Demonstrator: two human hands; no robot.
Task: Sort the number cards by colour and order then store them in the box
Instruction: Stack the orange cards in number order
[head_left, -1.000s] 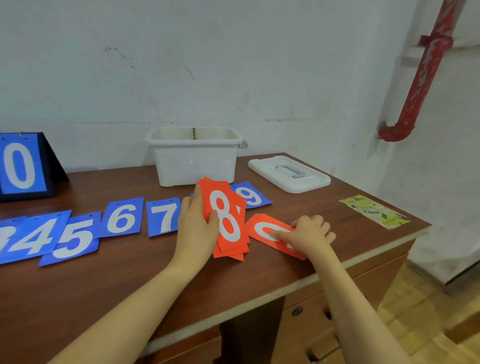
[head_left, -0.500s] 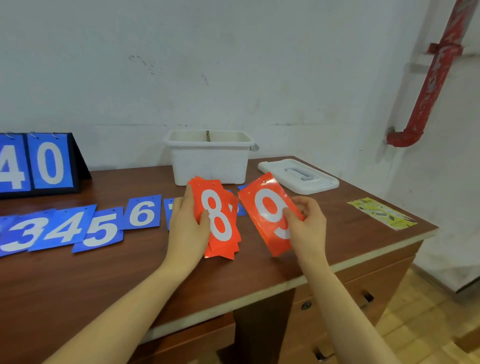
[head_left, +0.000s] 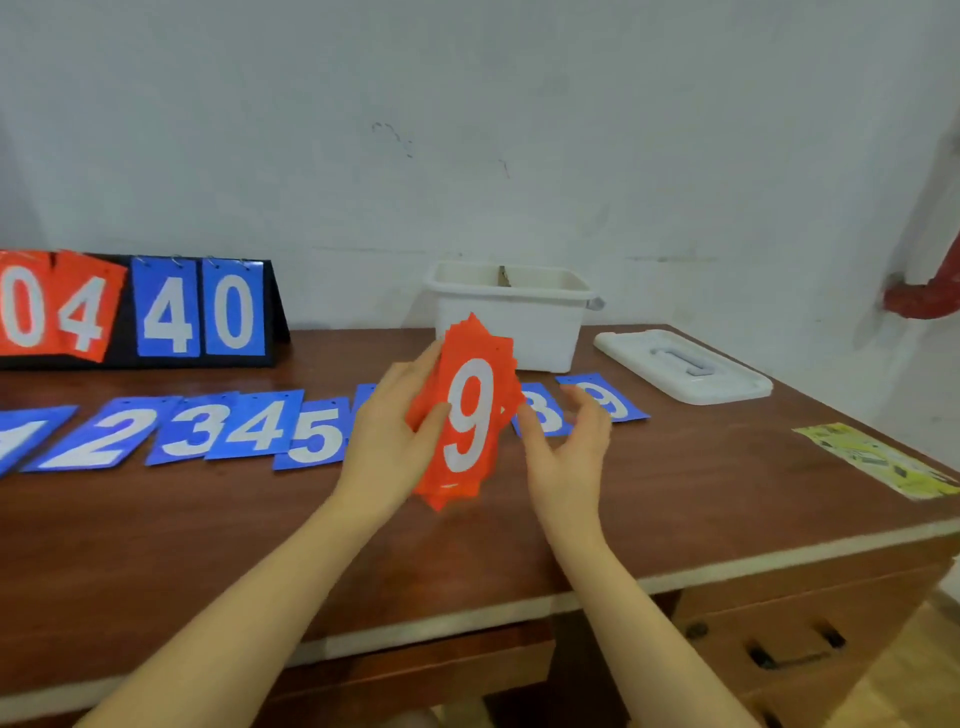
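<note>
My left hand (head_left: 397, 415) grips a stack of red number cards (head_left: 467, 415) above the table, the 9 card on top. My right hand (head_left: 566, 447) hovers just right of the stack with fingers loosely spread, holding nothing. A row of blue number cards (head_left: 208, 431) lies on the table from 1 at the left to 9 at the right; the stack and my hands hide part of the row. The white box (head_left: 511, 317) stands open behind the stack.
The box's white lid (head_left: 683, 369) lies to its right. A flip scoreboard (head_left: 140, 312) with red and blue digits stands at the back left. A yellow-green leaflet (head_left: 878, 460) lies near the table's right edge. A red pipe (head_left: 930, 291) runs along the right wall.
My right hand has laid the red 9 card on top of the stack in my left hand and let it go. The view has swung left.
</note>
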